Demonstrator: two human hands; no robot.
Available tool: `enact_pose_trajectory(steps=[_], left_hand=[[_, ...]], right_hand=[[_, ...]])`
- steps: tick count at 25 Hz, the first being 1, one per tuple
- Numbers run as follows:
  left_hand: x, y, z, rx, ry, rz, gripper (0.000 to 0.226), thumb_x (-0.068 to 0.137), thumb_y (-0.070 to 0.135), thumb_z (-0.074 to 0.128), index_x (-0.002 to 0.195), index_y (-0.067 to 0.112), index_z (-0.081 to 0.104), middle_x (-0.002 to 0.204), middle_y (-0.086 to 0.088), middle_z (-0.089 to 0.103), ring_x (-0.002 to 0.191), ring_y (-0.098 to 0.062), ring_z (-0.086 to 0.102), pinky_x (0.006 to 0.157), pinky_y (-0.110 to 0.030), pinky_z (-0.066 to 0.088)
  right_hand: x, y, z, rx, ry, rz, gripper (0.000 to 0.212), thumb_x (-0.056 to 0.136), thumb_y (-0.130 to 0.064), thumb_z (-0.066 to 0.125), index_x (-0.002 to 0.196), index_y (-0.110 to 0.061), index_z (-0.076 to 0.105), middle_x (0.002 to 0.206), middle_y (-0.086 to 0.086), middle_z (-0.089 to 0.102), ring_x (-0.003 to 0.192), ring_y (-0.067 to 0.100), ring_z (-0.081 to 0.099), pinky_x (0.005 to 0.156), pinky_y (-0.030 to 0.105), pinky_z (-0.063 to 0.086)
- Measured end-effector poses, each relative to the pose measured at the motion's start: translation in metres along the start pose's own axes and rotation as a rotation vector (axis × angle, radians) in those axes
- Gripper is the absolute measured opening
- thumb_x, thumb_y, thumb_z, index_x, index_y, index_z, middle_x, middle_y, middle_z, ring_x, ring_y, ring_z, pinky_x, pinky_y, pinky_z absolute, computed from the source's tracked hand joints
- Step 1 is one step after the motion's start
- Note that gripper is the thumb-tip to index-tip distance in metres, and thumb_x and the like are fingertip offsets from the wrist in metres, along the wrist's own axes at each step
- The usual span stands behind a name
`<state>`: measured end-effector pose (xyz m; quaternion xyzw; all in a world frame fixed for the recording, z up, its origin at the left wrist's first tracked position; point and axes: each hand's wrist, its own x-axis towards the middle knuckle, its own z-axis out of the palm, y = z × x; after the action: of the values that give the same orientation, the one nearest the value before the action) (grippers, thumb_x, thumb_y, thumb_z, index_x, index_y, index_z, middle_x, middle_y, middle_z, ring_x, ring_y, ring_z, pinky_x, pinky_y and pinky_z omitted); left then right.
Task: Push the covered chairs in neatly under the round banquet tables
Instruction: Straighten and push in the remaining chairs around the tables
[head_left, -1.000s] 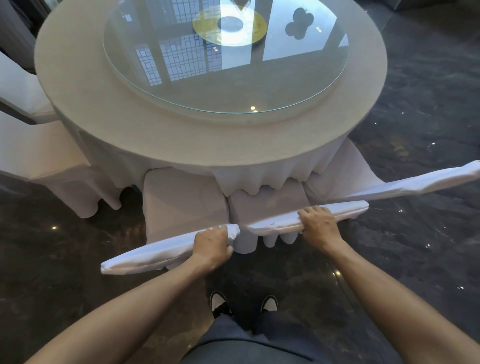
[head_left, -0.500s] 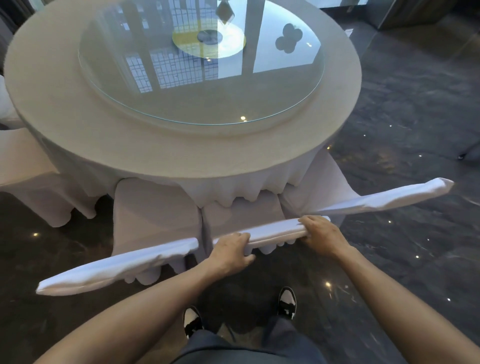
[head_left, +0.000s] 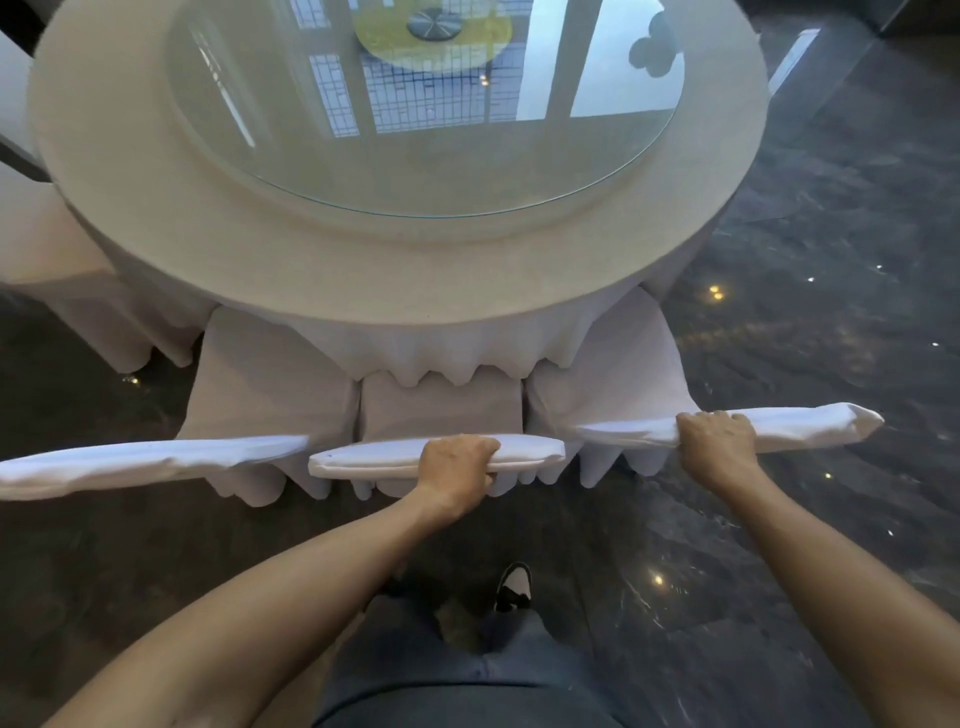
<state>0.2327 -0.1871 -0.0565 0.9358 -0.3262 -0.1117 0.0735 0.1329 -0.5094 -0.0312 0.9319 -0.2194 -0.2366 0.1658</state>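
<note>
Chairs gripped by their covered top rails, seats part-tucked under the round surface (head_left: 322, 291).
Left hand (head_left: 457, 465) is curled over the middle chair (head_left: 441, 410); right hand (head_left: 717, 441) over the right chair (head_left: 613, 374); both are best pushed squarely; backs kept level with the left chair (head_left: 270, 379).

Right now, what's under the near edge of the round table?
The white seats of three covered chairs: left chair, middle chair, right chair, tucked beneath the tablecloth hem. Their legs and the table base are hidden by fabric.
</note>
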Motion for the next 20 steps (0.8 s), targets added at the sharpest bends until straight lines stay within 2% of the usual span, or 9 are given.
enact_pose_trajectory(steps=[3, 6, 12, 17, 20], left_hand=[[0.002, 0.002, 0.004, 0.033, 0.0, -0.016, 0.029, 0.082, 0.034, 0.069, 0.111, 0.03, 0.069, 0.092, 0.001, 0.072, 0.079, -0.02, 0.065, 0.065, -0.031, 0.044], [0.005, 0.007, 0.002, 0.017, -0.002, -0.036, 0.027, 0.082, 0.033, 0.069, 0.108, 0.03, 0.071, 0.089, 0.001, 0.072, 0.077, -0.02, 0.065, 0.065, -0.031, 0.046], [0.015, 0.018, -0.003, 0.014, -0.001, -0.052, 0.026, 0.082, 0.035, 0.066, 0.107, 0.031, 0.071, 0.091, 0.002, 0.072, 0.079, -0.021, 0.065, 0.063, -0.03, 0.038], [0.02, 0.021, 0.001, -0.01, 0.037, -0.075, 0.024, 0.083, 0.034, 0.068, 0.106, 0.03, 0.073, 0.088, 0.003, 0.073, 0.076, -0.017, 0.064, 0.067, -0.03, 0.048], [0.024, 0.022, 0.001, -0.006, 0.035, -0.061, 0.023, 0.082, 0.035, 0.068, 0.104, 0.031, 0.073, 0.086, 0.004, 0.072, 0.073, -0.016, 0.063, 0.065, -0.029, 0.047]], right_hand=[[0.001, 0.001, -0.002, -0.005, -0.005, -0.055, 0.018, 0.081, -0.018, 0.056, 0.094, -0.023, 0.069, 0.091, -0.001, 0.071, 0.084, 0.021, 0.066, 0.068, 0.031, 0.041], [-0.002, 0.005, -0.005, -0.032, -0.005, -0.108, 0.017, 0.081, -0.02, 0.057, 0.09, -0.022, 0.071, 0.085, 0.0, 0.072, 0.077, 0.019, 0.068, 0.06, 0.029, 0.039], [-0.001, 0.014, -0.004, -0.036, 0.034, -0.153, 0.017, 0.084, -0.024, 0.058, 0.091, -0.02, 0.072, 0.082, 0.001, 0.072, 0.071, 0.02, 0.067, 0.062, 0.03, 0.047], [0.0, 0.013, 0.001, -0.078, 0.035, -0.154, 0.016, 0.087, -0.02, 0.059, 0.095, -0.021, 0.072, 0.086, -0.001, 0.072, 0.074, 0.017, 0.068, 0.068, 0.029, 0.053], [0.002, 0.012, -0.001, -0.095, 0.023, -0.145, 0.017, 0.087, -0.021, 0.058, 0.096, -0.022, 0.072, 0.086, -0.002, 0.073, 0.076, 0.017, 0.068, 0.069, 0.028, 0.053]])
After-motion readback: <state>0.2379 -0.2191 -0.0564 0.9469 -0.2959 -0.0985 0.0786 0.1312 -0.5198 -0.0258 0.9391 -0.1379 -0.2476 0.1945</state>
